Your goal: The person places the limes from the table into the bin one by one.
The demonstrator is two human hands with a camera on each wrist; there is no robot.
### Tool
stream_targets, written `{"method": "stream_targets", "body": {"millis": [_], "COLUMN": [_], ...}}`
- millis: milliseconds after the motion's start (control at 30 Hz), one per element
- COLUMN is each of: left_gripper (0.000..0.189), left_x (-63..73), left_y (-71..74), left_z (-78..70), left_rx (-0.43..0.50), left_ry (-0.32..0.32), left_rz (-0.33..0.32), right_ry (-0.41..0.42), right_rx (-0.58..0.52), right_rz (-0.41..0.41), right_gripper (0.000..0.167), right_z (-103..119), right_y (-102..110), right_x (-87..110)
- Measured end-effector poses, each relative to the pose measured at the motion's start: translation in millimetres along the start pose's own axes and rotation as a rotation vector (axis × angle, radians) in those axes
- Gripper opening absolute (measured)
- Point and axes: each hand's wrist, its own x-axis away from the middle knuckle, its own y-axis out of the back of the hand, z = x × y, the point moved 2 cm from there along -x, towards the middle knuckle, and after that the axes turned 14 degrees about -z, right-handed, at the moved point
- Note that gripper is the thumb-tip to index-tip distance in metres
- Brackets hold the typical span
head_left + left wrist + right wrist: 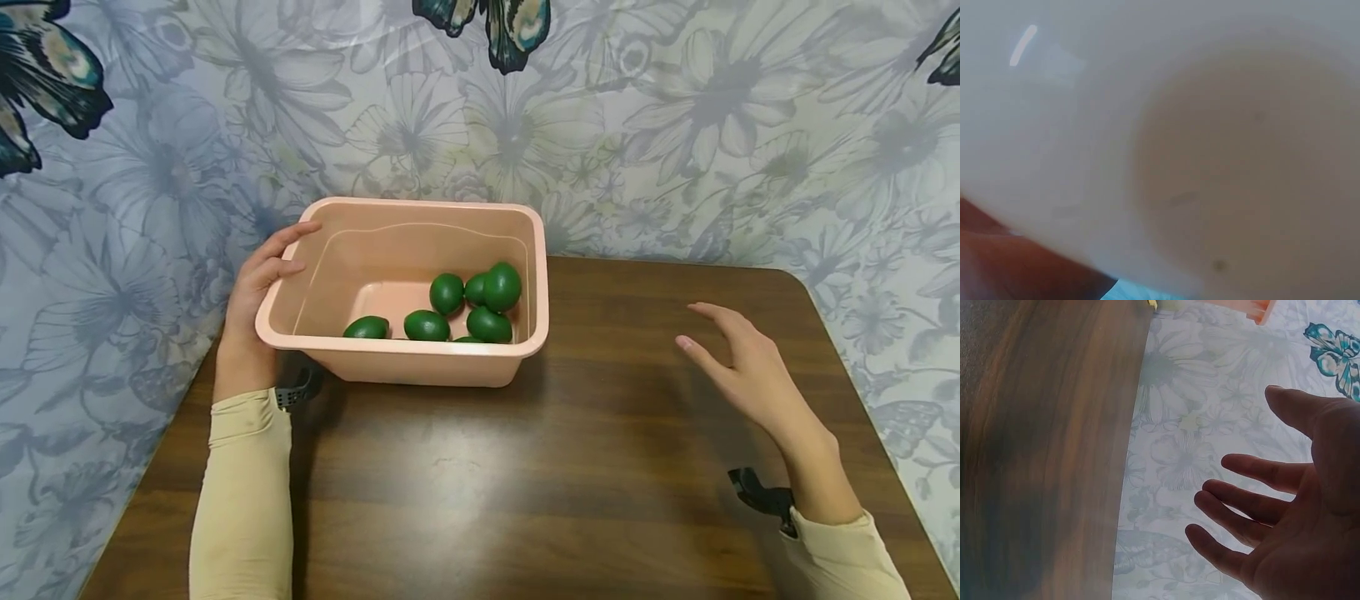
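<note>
My left hand [251, 308] grips the left end of a pink plastic bin [420, 367], its fingers over the rim. Several dark green, egg-shaped fruits [427, 326] lie inside, mostly toward the right and front; the near wall partly hides some. In the left wrist view, the bin's pale wall [1241, 162] fills most of the picture, blurred, with part of the left hand [1022, 269] at the lower left. Apart from the bin, my right hand [750, 375] hovers over the table's right side, holding nothing. Its fingers are spread and relaxed in the right wrist view.
The brown wooden table [450, 500] has a rounded far right corner. A cloth [675, 150] with grey flowers and dark butterflies spreads beyond its edges. Dark straps sit on both wrists, the right one [765, 496] standing out from the arm.
</note>
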Motion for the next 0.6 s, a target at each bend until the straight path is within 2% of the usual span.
{"method": "stream_targets", "body": {"millis": [200, 433, 600], "left_gripper": [0.055, 0.054, 0.053], "left_x": [0.9, 2.7, 0.8], "left_y": [-0.9, -0.3, 0.0], "left_z": [-1.3, -0.1, 0.5], "left_rx": [0.008, -0.030, -0.032], "left_ry": [0.001, 0.010, -0.012], "left_rz": [-0.006, -0.018, 0.004], "right_ry": [0.007, 0.011, 0.001], "right_rx": [0.004, 0.016, 0.002], "right_rz": [-0.005, -0.007, -0.013], "right_gripper": [0.061, 0.061, 0.062], "right_z": [0.0, -4.1, -5.5], "right_y": [1.1, 0.0, -0.2], "right_x": [1.2, 2.5, 4.7]}}
